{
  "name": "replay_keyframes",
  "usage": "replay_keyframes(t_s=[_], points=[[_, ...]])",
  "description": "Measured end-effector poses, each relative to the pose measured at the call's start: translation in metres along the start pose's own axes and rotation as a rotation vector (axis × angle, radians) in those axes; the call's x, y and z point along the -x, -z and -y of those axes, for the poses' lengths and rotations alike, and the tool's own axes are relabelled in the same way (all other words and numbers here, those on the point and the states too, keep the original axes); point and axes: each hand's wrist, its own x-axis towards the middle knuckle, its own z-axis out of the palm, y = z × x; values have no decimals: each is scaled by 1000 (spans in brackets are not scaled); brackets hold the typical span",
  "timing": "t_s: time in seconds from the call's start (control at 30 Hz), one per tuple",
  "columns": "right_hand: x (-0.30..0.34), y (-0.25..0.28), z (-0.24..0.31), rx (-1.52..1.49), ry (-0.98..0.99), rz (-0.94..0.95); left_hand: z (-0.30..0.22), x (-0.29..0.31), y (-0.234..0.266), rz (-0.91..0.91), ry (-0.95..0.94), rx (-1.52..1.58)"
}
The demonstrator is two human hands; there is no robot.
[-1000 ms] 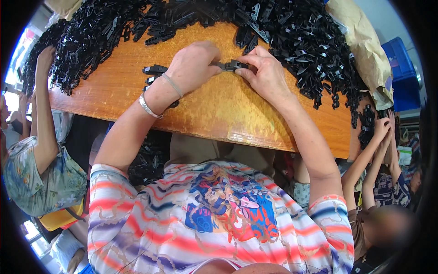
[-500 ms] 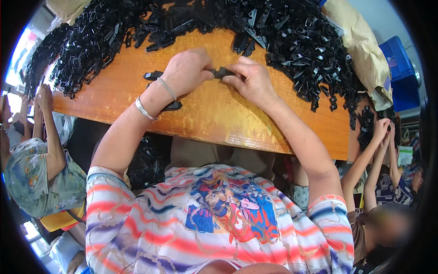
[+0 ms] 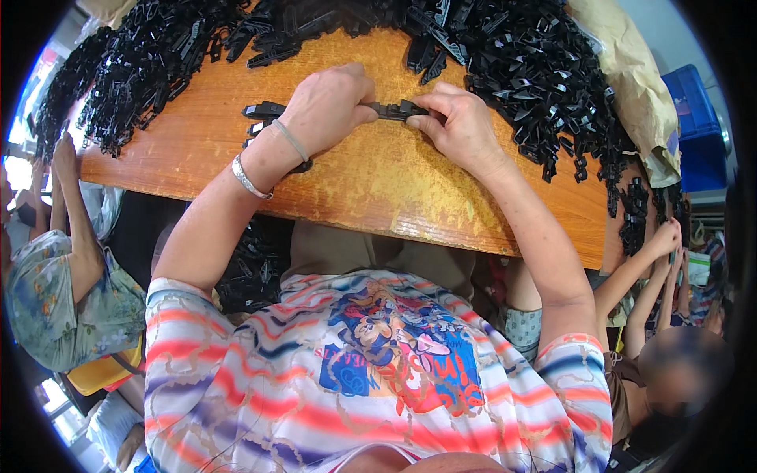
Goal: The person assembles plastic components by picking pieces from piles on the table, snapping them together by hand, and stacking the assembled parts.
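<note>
A slim black plastic part spans the gap between my two hands, just above the wooden table. My left hand pinches its left end between thumb and fingers. At the right end, my right hand is closed on it with thumb and forefinger. Whether this is one piece or two joined ones I cannot tell. Beside my left wrist lie a few more black plastic pieces, partly covered by the hand and forearm.
Large heaps of small black plastic parts curve around the table's far side. A brown paper sack stands at the far right, with blue bins behind it. Other people's arms work at both sides.
My hands are a little farther apart, and more of the black plastic part shows between them. The whole view has shifted slightly, with the table sitting higher.
</note>
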Motion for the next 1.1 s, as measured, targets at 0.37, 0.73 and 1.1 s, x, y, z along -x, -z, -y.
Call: replay_keyframes(t_s=[0.37,0.73,1.1], points=[[-14,-13,28,82,140,58,12,3,30,175,-37,88],[1,56,-52,593,-139,-180,23,-95,-11,-16,-308,-261],[12,64,-55,353,-56,-227,32,-100,-25,-126,-366,-149]])
